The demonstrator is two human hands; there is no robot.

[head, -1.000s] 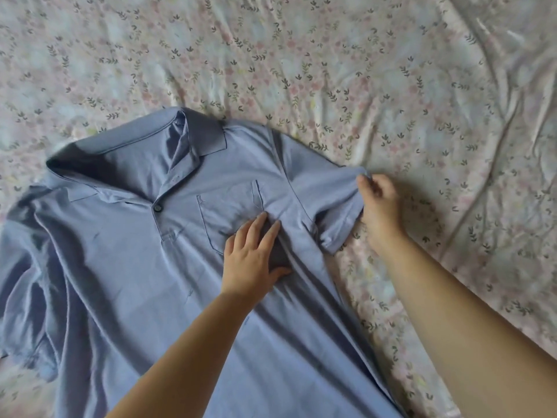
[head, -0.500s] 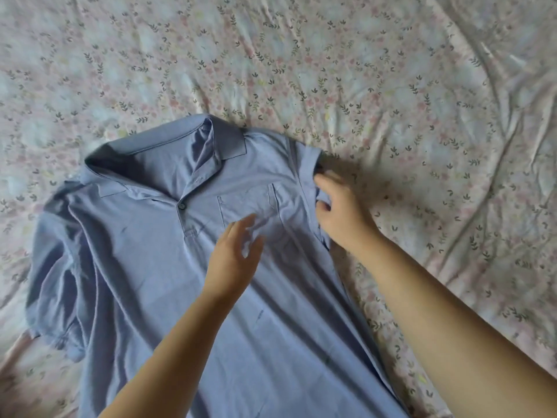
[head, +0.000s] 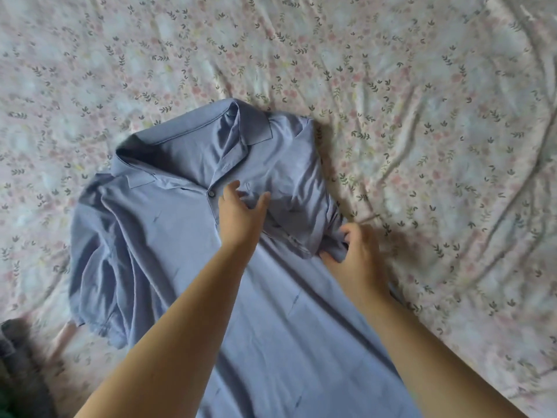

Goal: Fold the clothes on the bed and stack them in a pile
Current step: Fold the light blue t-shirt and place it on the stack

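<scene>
A light blue polo shirt (head: 168, 236) lies front up on the bed, collar toward the far side. Its right sleeve is folded inward over the chest pocket area. My left hand (head: 241, 215) rests with spread fingers on the chest, just right of the button placket. My right hand (head: 358, 254) pinches the folded sleeve's edge at the shirt's right side. The shirt's left sleeve lies bunched at the left. My forearms hide part of the shirt's lower body.
The bed is covered by a wrinkled floral sheet (head: 422, 116) in pale pink. Dark grey fabric (head: 18, 366) lies at the bottom left corner, with a bit of green below it.
My right hand has carried the right sleeve inward over the chest and moved down the shirt's side. My left hand has shifted left toward the placket. The view has moved, so the shirt sits further right.
</scene>
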